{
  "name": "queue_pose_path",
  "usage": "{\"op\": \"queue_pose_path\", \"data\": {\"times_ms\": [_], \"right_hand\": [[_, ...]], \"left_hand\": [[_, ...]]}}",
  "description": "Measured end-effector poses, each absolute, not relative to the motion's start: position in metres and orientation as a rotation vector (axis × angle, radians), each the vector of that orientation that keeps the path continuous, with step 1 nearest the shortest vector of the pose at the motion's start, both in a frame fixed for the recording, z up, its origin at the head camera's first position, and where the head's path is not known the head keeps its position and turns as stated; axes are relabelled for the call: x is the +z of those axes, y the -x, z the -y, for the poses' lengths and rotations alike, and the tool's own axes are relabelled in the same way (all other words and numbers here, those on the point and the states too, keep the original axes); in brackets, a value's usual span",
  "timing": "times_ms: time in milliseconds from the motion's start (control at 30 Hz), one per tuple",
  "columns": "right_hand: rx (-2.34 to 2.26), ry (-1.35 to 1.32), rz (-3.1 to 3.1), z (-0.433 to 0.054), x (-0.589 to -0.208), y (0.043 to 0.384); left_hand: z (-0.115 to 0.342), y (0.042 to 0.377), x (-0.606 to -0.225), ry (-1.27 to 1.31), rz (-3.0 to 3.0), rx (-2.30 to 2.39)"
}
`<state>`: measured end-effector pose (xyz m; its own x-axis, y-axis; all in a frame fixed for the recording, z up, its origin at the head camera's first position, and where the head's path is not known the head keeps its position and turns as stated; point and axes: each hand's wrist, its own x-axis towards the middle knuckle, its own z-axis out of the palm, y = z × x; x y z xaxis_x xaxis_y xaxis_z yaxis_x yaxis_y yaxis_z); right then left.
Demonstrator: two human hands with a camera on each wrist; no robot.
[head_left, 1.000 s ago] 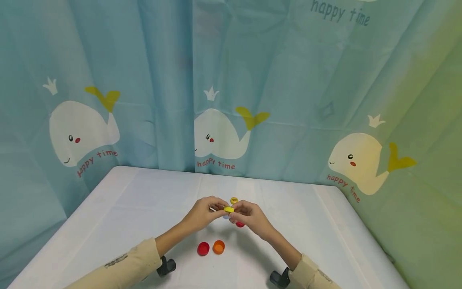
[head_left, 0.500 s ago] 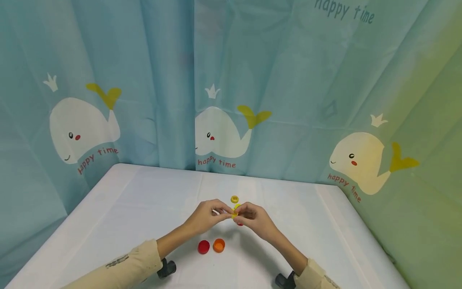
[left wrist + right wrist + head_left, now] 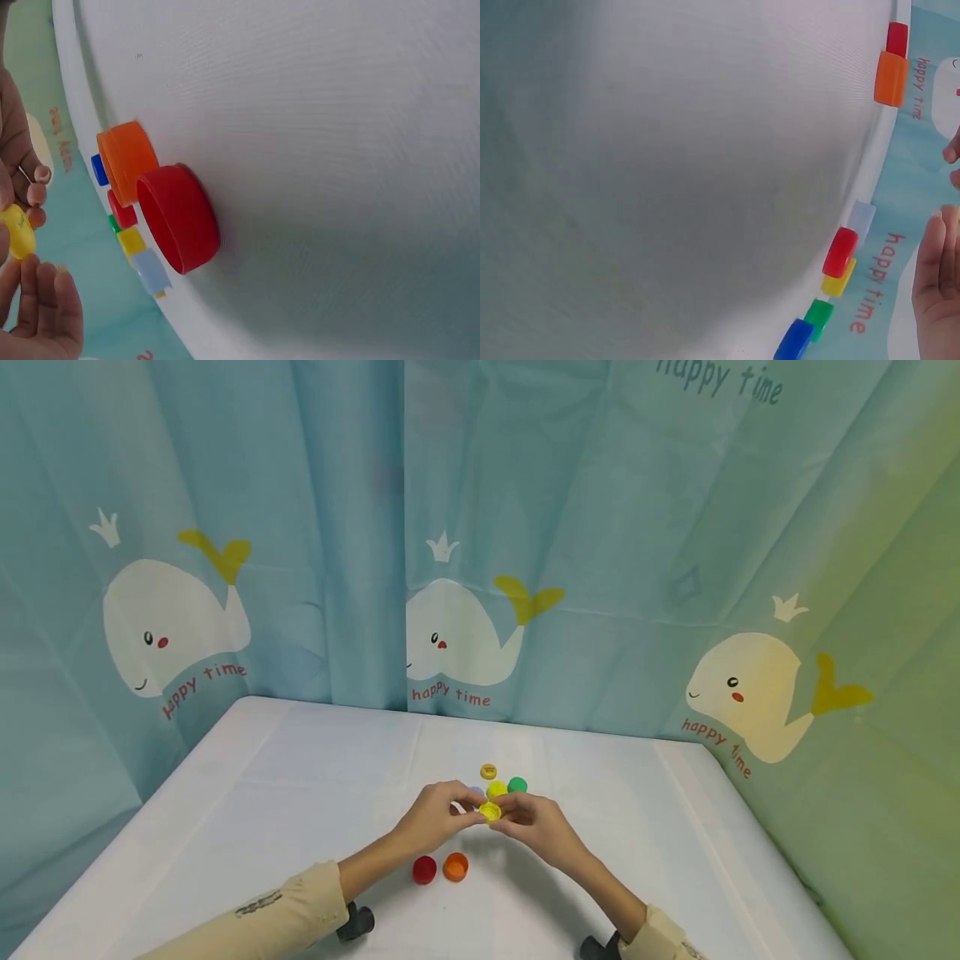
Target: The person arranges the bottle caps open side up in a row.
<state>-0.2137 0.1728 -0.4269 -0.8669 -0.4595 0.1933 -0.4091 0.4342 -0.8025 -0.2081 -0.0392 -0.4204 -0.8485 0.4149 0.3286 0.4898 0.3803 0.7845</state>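
Over the middle of the table, my left hand [image 3: 435, 817] and right hand [image 3: 542, 831] pinch a yellow bottle cap [image 3: 491, 812] between them by its edges. Its hollow side faces the head camera. In the left wrist view the same yellow cap [image 3: 19, 231] shows its outer face, with fingers above and below it. Just behind the hands lie another yellow cap [image 3: 497, 789], a green cap [image 3: 517, 785] and a partly covered light blue cap [image 3: 476, 792]. Farther back sits a yellow cap [image 3: 489, 771] with dark print on top.
Nearer the person, a red cap [image 3: 424, 870] and an orange cap [image 3: 456, 867] stand hollow side up, side by side on the white table [image 3: 315, 777]. The right wrist view also shows a second red cap [image 3: 841, 253] and a blue cap [image 3: 794, 340]. A whale-print curtain [image 3: 337, 527] hangs behind.
Both hands have shifted slightly right and toward the person, still holding the yellow cap, which has turned so its hollow side shows. The green cap and another yellow cap have come into sight behind them.
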Motion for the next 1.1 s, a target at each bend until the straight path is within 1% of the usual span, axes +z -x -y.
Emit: {"op": "queue_pose_path", "data": {"times_ms": [367,767,1100], "right_hand": [[-1.308,0.798,-2.763,-0.175,-0.434,0.209],[-1.141,0.850,-2.715,-0.173,-0.440,0.202],[-1.101,0.871,-2.690,-0.170,-0.439,0.199]], "left_hand": [[0.036,0.208,-0.424,0.954,2.673,-1.325],[0.039,0.206,-0.427,1.228,2.860,-0.991],[0.042,0.203,-0.428,1.259,2.913,-0.968]]}}
